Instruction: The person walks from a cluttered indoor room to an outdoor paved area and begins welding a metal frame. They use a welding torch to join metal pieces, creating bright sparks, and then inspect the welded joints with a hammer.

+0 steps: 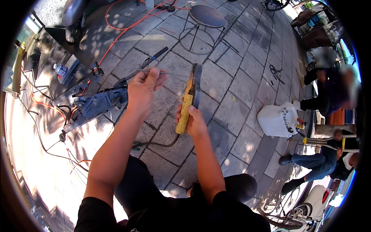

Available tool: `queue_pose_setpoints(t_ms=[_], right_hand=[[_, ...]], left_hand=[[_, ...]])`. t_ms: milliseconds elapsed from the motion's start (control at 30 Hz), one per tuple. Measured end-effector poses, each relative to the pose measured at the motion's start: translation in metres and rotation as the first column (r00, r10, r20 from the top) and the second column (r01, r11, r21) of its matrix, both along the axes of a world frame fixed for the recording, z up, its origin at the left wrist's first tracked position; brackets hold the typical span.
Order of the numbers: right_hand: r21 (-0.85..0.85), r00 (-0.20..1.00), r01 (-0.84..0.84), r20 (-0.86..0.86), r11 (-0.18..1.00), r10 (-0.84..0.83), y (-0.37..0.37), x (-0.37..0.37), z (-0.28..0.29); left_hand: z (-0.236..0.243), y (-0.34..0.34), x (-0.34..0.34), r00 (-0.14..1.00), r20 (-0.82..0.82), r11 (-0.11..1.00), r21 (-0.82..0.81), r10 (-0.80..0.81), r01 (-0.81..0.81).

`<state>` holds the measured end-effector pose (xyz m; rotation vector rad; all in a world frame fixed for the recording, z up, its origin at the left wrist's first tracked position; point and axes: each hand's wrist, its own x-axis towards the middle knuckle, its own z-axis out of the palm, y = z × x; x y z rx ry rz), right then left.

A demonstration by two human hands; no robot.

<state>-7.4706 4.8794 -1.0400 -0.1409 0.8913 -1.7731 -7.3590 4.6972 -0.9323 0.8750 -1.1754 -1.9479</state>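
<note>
Electrode holder [188,101], the yellow-handled welding clamp, is front and centre, held upright over the grey paving [232,77] with its dark jaw end pointing away from me and its cable [154,144] drooping off the bottom of the handle. My right hand [192,123] is wrapped tight around the lower part of that handle. My left hand [143,86] is up and to the left, pinched shut on a thin welding rod [164,71] that runs sideways toward the top of the holder. The rod's tip looks close to the clamp, but I can't tell if it's actually seated.

So I'd say I'm at the loading stage: getting the rod into the clamp. Next move needs the clamp opened with the right hand and the bare end of the rod lined up square in the groove, which is fiddly.

Off to the left sits a blue machine [94,103] on the pavers, and a white plastic jug [276,120] to the right.
</note>
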Motion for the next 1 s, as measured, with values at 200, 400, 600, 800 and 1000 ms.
queue_pose_setpoints(t_ms=[200, 400, 600, 800, 1000], right_hand=[[-0.276, 0.986, -0.133, 0.062, 0.952, 0.156, 0.001, 0.004, 0.011], [-0.267, 0.974, -0.21, 0.028, 0.94, 0.225, 0.0, 0.008, 0.016], [-0.235, 0.972, -0.229, 0.004, 0.945, 0.236, 0.0, 0.012, 0.021], [-0.219, 0.971, -0.235, -0.005, 0.947, 0.24, 0.002, 0.011, 0.021], [-0.199, 0.972, -0.233, -0.02, 0.952, 0.233, 0.006, 0.009, 0.018]], left_hand=[[0.001, -0.005, 0.002, 0.982, -0.09, 0.986, 0.044, 0.165, -0.162], [0.005, -0.008, 0.001, 0.959, -0.181, 0.976, 0.022, 0.218, -0.217], [0.005, -0.011, 0.005, 0.957, -0.19, 0.974, 0.0, 0.221, -0.225], [0.004, -0.01, 0.003, 0.96, -0.173, 0.973, -0.035, 0.22, -0.23], [0.005, -0.008, 0.002, 0.964, -0.14, 0.969, -0.069, 0.226, -0.237]])
